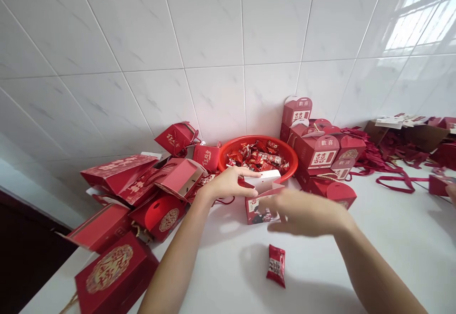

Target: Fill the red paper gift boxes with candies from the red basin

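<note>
A small red candy box [262, 211] stands on the table with its top flaps up and a printed picture on its front. My left hand [231, 182] grips its left side, thumb low and forefinger stretched along the white inner flap. Just in front of the box, to the right, my right hand [306, 209] hovers, smeared by motion; whether its fingers hold anything does not show. Nearer to me, a red wrapped candy packet [276, 265] lies flat on the table. Behind the box sits a red plastic basket [292, 171] full of wrapped candies.
Red gift boxes [117, 266] crowd the left side in a loose pile. More boxes [320, 155] are stacked right of the basket. Farther right are red ribbons [401, 181] and a brown carton [432, 138]. A tiled wall [213, 19] closes off the back.
</note>
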The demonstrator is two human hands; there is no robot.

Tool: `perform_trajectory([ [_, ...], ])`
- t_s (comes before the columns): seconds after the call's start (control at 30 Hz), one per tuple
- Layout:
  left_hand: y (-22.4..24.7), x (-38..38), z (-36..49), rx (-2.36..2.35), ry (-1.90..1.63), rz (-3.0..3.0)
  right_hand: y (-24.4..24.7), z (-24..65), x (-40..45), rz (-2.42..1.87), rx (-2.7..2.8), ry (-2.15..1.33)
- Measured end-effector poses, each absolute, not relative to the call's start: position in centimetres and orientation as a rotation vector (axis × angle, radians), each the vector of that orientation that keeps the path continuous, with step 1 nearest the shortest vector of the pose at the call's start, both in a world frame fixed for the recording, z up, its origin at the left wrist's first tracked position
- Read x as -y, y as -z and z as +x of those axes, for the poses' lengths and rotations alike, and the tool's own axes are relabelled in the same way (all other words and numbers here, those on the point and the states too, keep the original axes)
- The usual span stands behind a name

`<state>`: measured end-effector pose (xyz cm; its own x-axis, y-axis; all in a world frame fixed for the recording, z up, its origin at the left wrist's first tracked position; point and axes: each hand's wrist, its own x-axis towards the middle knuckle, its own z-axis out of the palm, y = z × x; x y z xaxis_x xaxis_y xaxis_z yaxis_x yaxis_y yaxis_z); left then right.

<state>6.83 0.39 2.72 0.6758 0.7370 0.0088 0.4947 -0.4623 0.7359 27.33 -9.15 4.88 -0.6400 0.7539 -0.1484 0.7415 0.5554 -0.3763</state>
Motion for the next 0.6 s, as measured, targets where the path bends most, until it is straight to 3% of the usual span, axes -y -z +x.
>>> perform_trajectory([
  [0.17, -2.7, -0.3, 6.8, -0.975, -0.415, 2.141, 1.8, 23.0, 12.0, -1.705, 3.092, -0.626],
  [0.3, -2.6, -0.2, 6.7, -0.958, -0.419, 2.123, 4.3, 22.8, 11.9, -1.496, 3.200, -0.570],
  [0.47, -2.6, -0.1, 6.6, -0.938, -0.410, 2.132, 0.0, 26.1, 10.3, -0.993, 2.922, -0.764],
  [0.6, -2.4, -0.3, 6.6, -0.864, -0.422, 2.156, -4.8, 28.1, 8.6, -1.270, 2.182, -0.289],
])
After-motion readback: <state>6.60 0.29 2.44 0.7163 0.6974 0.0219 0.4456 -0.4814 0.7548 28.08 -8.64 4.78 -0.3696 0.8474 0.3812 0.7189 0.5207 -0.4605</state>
